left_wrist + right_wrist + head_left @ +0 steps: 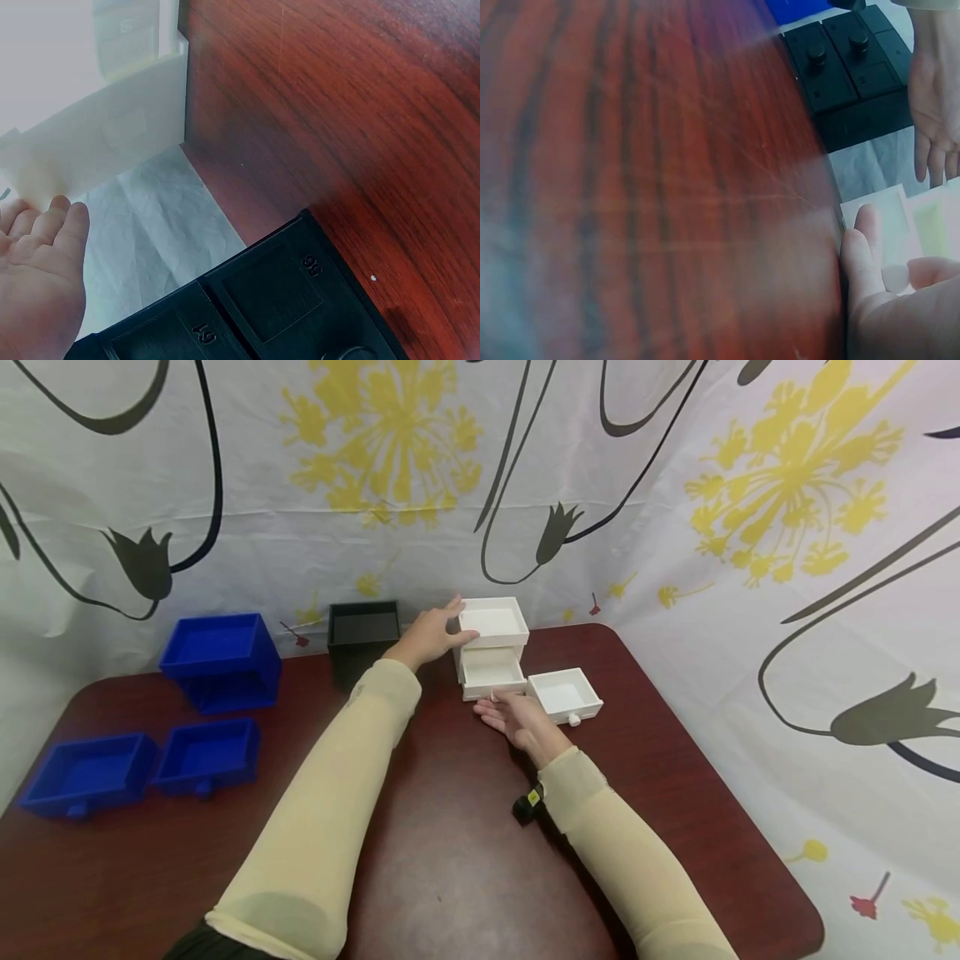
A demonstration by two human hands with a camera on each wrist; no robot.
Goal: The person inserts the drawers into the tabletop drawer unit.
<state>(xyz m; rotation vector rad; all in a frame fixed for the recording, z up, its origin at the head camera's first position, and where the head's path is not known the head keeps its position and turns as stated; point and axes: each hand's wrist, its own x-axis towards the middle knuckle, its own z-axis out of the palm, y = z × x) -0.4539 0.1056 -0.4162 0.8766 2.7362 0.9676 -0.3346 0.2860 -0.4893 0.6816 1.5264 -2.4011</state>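
A small white cabinet (pixel 493 620) stands at the back of the table. Its lower drawer (pixel 492 670) is partly pulled out. My left hand (pixel 429 637) rests against the cabinet's left side, fingers straight, thumb over the top edge. My right hand (pixel 525 720) is palm up at the drawer front. In the right wrist view, the drawer's round white knob (pixel 895 278) sits between its thumb and fingers, which pinch it. A second white drawer (pixel 564 695) with a knob lies right of the cabinet, out on the table.
Left of my left hand is a black cabinet (pixel 363 625); its numbered drawers show in the left wrist view. Farther left stands a blue cabinet (pixel 217 647), with two blue drawers (pixel 208 752) in front. A patterned cloth (pixel 405 552) hangs behind the table.
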